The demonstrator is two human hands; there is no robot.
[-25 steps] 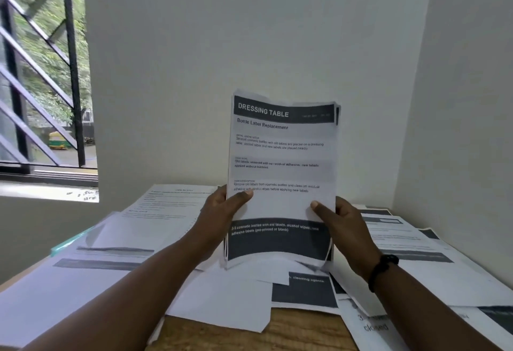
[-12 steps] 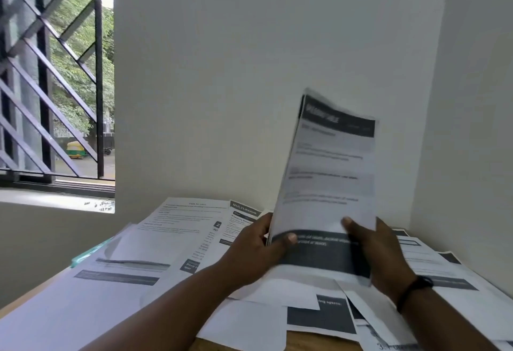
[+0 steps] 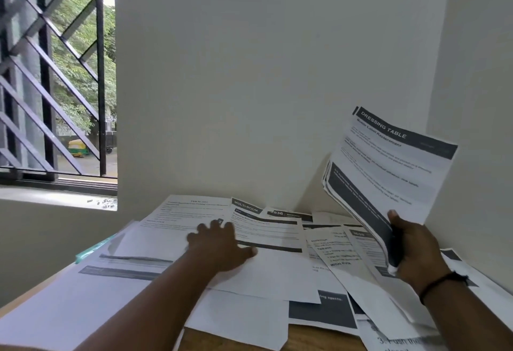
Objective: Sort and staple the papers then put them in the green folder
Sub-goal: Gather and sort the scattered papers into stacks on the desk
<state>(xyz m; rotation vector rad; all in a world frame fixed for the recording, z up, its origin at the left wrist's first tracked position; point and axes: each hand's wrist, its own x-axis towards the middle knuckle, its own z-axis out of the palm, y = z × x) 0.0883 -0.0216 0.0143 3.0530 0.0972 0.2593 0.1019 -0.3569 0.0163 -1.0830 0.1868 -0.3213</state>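
Since half a second ago our left hand [image 3: 222, 248] let go of the stack [image 3: 388, 173] and dropped onto the loose sheets [image 3: 266, 228] on the counter [image 3: 238, 336], fingers [image 3: 215, 224] spread flat. Our right hand [image 3: 413, 250] alone pinches the stack's lower edge, tilted up at three o'clock. Next sheet lies at twelve o'clock of our left fingers.
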